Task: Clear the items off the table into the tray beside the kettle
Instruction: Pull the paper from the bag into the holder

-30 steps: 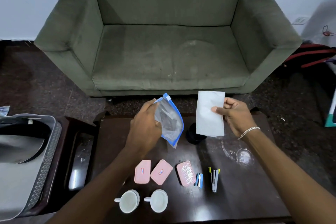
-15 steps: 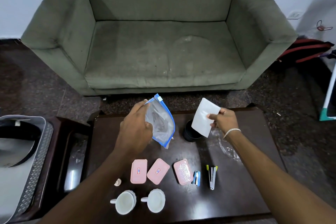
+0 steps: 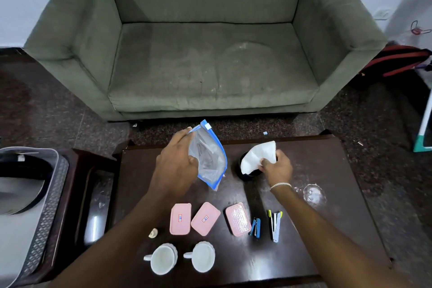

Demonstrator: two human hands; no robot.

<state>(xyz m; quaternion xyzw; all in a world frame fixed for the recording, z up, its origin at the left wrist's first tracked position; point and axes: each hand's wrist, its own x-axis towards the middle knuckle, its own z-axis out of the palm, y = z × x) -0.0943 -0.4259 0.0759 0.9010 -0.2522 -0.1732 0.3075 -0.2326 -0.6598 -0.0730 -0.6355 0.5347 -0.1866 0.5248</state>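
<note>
The bag point(image 3: 210, 159) is hanging over the table point(image 3: 327, 170), the left hand point(image 3: 175, 168) fingers pinching its top. The right hand point(image 3: 277, 168) fingers are pinching a paper point(image 3: 257, 154) — boxes point(image 3: 180, 218), cups point(image 3: 162, 260) and staplers point(image 3: 275, 225) are lying there, so filling the tray point(image 3: 50, 206) looks barely begun.

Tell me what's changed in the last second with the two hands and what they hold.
The right hand has brought the white sheet down, from held up flat to bunched over the black cup, still pinching it. The left hand still holds the zip bag above the table. The pink boxes, mugs and staplers lie as before.
</note>
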